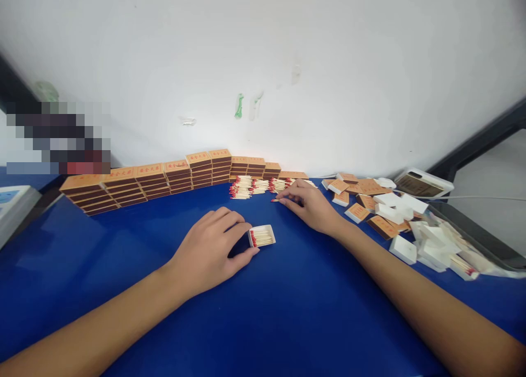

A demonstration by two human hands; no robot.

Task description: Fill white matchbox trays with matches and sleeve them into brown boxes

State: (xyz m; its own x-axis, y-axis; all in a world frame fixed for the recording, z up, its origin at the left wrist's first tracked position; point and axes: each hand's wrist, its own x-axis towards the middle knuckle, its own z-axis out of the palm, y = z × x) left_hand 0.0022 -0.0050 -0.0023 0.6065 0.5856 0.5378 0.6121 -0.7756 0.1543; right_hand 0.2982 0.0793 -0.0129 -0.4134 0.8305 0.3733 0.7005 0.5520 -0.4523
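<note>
My left hand (213,245) rests on the blue table, its thumb and forefinger closed on the left end of a small white matchbox tray (269,243). Inside that tray lie several red-headed matches (261,237), heads to the left. Farther back, my right hand (310,206) is in a pinch at the edge of a row of loose match piles (242,187). Red match heads show at its fingertips; how many matches it holds I cannot make out. Part of the right-hand piles is hidden behind this hand.
Stacked orange matchboxes (150,181) line the wall from the left to the middle. On the right lie scattered orange sleeves (372,187), white trays (403,249), a plastic bag with matches and a dark tray (485,240). A white box (425,184) stands behind them.
</note>
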